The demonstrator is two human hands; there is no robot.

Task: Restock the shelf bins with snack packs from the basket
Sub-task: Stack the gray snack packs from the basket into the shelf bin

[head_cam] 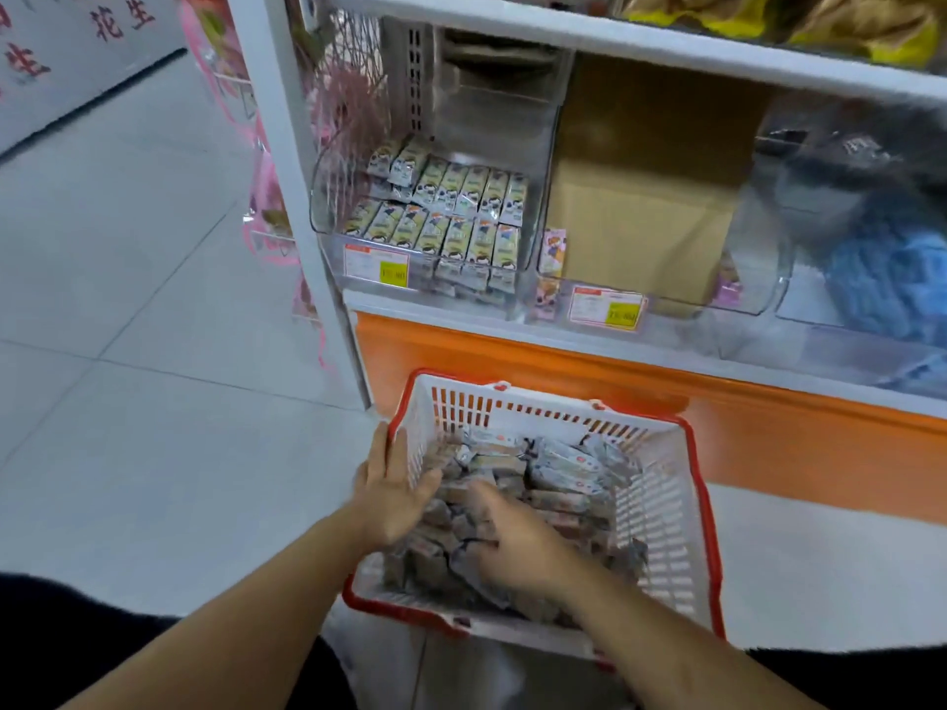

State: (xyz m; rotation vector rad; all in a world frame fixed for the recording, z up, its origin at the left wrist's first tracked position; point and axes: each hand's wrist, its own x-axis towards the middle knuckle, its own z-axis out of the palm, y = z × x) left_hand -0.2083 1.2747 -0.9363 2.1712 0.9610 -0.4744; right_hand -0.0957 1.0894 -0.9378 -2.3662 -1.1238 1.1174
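Here the basket (661,509) sits on the floor, right below the shelf bin (435,217), so packs are easy to reach. The left hand (392,484) lies flat, fingers straight, on the rim. The right hand (512,535) digs into the snack packs (563,468); its fingers are blurry, so I cannot tell their grip.

I have only one view to work from, a wide-angle camera worn on the head, looking forward and steeply down. It sits close over the basket (666,504), which fills the lower middle, with both forearms running in from 6 o'clock; the left hand (392,497) and right hand (517,543) lie just below centre. Toward 12 o'clock the view faces the shelf (589,345) head-on and near, its clear bins (430,269) across the upper half. From 9 to 11 o'clock the floor (128,325) stretches away. Straight edges bow near the borders, and the right side is blurred.
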